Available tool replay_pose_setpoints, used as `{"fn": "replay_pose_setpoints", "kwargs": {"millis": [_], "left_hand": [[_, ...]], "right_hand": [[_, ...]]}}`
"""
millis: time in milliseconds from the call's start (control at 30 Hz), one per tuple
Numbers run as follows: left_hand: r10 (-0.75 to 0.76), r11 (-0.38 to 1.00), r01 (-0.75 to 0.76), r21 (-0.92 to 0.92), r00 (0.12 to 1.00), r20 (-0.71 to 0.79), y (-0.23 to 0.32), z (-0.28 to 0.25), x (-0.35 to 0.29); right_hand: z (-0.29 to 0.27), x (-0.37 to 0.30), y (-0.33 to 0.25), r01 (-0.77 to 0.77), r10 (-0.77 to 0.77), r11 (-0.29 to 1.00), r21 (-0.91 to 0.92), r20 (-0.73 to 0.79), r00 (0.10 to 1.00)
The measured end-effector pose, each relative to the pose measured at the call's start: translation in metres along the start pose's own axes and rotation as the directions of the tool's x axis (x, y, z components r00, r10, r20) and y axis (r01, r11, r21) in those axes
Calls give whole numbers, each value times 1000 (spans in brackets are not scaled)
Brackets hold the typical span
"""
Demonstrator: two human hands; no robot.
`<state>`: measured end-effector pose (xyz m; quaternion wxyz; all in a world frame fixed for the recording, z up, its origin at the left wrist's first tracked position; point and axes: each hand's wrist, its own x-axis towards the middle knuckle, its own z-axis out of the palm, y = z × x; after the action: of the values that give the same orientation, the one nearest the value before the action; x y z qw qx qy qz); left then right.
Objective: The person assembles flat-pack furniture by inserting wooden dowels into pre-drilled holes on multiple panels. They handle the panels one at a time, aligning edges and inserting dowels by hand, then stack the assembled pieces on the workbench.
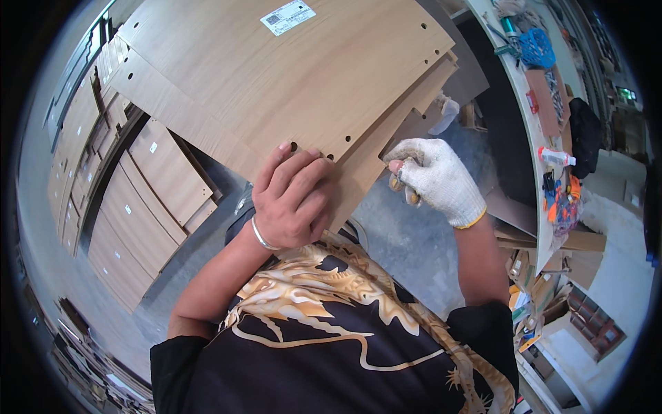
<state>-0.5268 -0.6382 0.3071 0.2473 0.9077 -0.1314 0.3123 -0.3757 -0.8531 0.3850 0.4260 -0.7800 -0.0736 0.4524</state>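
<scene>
1. Wooden board (pixel 276 90) lies on lower boards (pixel 376 141), under the bare left hand (pixel 295 196).
2. Its holes (pixel 348 139) are made and look empty, so work may be left.
3. The left hand is bent over its near edge; I can't tell if it grips. The gloved right hand (pixel 441 179) is apart, just right of the board, fingers curled; I can't tell if it holds anything.
4. Lower boards poke out on its right, maybe in the way. Board stacks (pixel 141 231) lie left of it; a messy table (pixel 547 238) is right.
</scene>
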Motion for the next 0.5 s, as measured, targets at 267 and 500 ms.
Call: {"fn": "replay_pose_setpoints", "kwargs": {"millis": [267, 500], "left_hand": [[4, 1000, -4, -2, 1000, -17, -1, 1, 2], [-7, 977, 56, -208, 974, 228, -2, -23, 26]], "right_hand": [[18, -10, -7, -74, 74, 997, 6, -158, 985], [33, -21, -10, -187, 225, 972, 143, -325, 919]]}}
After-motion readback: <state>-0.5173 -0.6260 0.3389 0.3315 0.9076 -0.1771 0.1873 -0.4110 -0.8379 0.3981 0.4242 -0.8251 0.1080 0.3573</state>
